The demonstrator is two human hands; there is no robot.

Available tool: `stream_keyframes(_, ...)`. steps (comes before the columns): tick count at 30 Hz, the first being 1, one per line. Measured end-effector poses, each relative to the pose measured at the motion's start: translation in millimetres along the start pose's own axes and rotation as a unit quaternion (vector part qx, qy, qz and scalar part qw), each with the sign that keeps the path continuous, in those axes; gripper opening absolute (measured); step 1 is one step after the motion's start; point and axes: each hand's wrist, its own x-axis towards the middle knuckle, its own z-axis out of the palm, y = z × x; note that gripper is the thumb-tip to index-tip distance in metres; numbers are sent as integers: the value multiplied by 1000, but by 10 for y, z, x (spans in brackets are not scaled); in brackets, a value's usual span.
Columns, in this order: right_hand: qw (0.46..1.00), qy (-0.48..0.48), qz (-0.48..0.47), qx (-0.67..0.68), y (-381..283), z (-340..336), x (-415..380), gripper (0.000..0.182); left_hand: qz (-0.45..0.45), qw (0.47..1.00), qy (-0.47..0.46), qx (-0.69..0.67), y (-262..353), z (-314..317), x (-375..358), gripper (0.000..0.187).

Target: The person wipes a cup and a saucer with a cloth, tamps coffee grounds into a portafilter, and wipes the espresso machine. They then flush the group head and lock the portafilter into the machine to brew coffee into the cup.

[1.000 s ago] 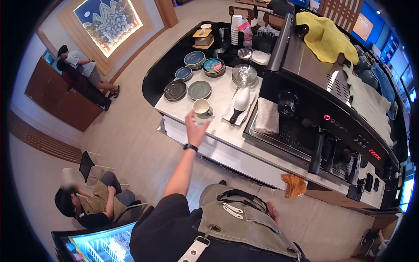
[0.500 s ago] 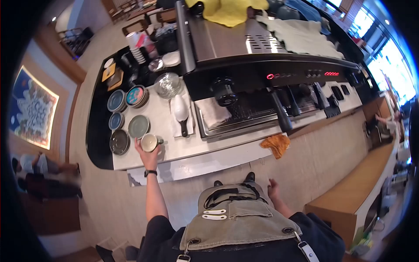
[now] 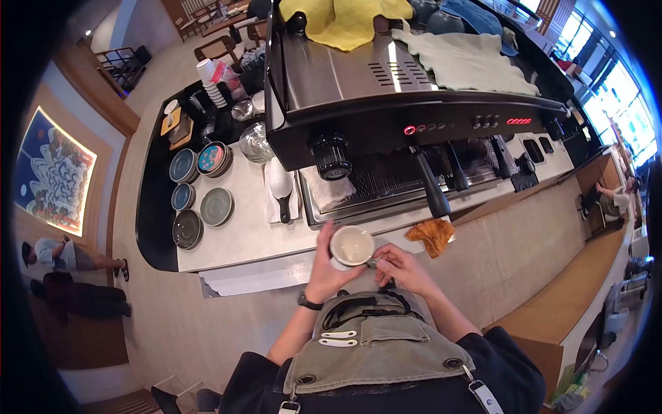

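A coffee cup (image 3: pixel 353 246) with a cream inside and a greenish handle is held up in front of my apron; its inside looks empty. My left hand (image 3: pixel 327 270) is closed around the cup's left side, thumb beneath it. At the handle on the right, the fingers of my right hand (image 3: pixel 403 270) are pinched together. The espresso machine (image 3: pixel 338 81) stands just beyond the cup, with a portafilter (image 3: pixel 431 183) locked in and its black handle pointing at me. To the left, a grey-green saucer (image 3: pixel 217 207) lies on the counter (image 3: pixel 238 247).
Stacked blue plates (image 3: pixel 183 165), a dark plate (image 3: pixel 187 230) and a white scoop (image 3: pixel 279 181) with a black handle sit on the counter. An orange cloth (image 3: pixel 430 237) hangs at its front edge. A wooden-sided counter (image 3: pixel 545 297) runs along the right. Several people are farther off.
My left hand has lifted the cup from beside the saucer and brought it right, towards my body. My right hand has come up from my side and taken the handle.
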Motion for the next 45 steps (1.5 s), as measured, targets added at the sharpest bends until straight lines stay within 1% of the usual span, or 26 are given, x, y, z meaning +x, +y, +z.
stream_keyframes(1,1000,-3,24,1,-45,-139,-50,25,-10,999,-13,-36,39,119,75,119)
stream_keyframes(2,999,-6,50,1,-79,-278,-89,24,-10,999,-27,-45,52,229,146,118)
stream_keyframes(4,997,-24,65,26,-122,-490,-117,23,-11,997,-54,-62,57,409,294,117)
stream_keyframes(5,996,-31,73,40,-131,-583,-138,23,-7,996,-89,-28,66,469,361,119)
stream_keyframes(8,995,0,-4,101,3,-873,-133,23,-2,990,-136,35,289,627,633,118)
stream_keyframes(9,994,5,-20,107,23,-974,-115,23,32,990,-133,42,233,636,709,100)
stream_keyframes(11,991,16,-48,121,40,-1144,-94,22,69,978,-103,165,66,536,879,85)
stream_keyframes(12,994,27,-48,95,13,-1199,-67,22,89,966,-88,226,-24,459,976,77)
stream_keyframes(13,996,38,-49,70,-27,-1253,-29,22,125,945,-11,301,-114,384,1081,65)
stream_keyframes(14,997,49,-49,44,-72,-1301,7,21,161,912,66,372,-198,312,1163,54)
stream_keyframes(15,995,65,-55,51,-131,-1309,43,20,140,889,78,428,-243,242,1205,49)
stream_keyframes(17,995,59,-72,28,-180,-1400,175,19,94,832,101,537,-309,111,1243,41)
stream_keyframes(18,995,56,-81,16,-185,-1439,251,19,94,849,85,514,-352,68,1248,37)
stream_keyframes(20,989,65,-132,-9,-25,-1529,503,29,94,878,53,466,-400,8,1268,31)
stream_keyframes(21,985,70,-158,-22,-53,-1510,591,36,93,875,50,473,-398,3,1258,27)
stream_keyframes(22,985,63,-159,19,-79,-1481,657,35,98,877,46,468,-392,-14,1243,27)
stream_keyframes(24,981,49,-160,99,-166,-1366,789,34,108,882,37,457,-374,-49,1206,26)
stream_keyframes(27,987,9,-108,116,-376,-1289,954,23,107,897,39,426,-341,-65,1174,27)
stream_keyframes(30,992,65,-88,69,-631,-1106,981,36,78,898,51,430,-266,-75,1096,27)
stream_keyframes(33,990,73,-102,60,-691,-1060,999,37,121,923,158,330,-201,63,931,26)
stream_keyframes(36,988,88,-119,51,-648,-1034,1002,30,83,924,241,286,-401,123,756,30)
stream_keyframes(37,987,91,-118,52,-655,-1026,992,30,92,920,238,298,-439,120,726,33)
stream_keyframes(40,987,102,-111,51,-671,-989,969,30,48,941,248,226,-386,132,702,32)
stream_keyframes(45,986,112,-105,64,-579,-987,1023,30,71,942,246,216,-427,121,699,29)
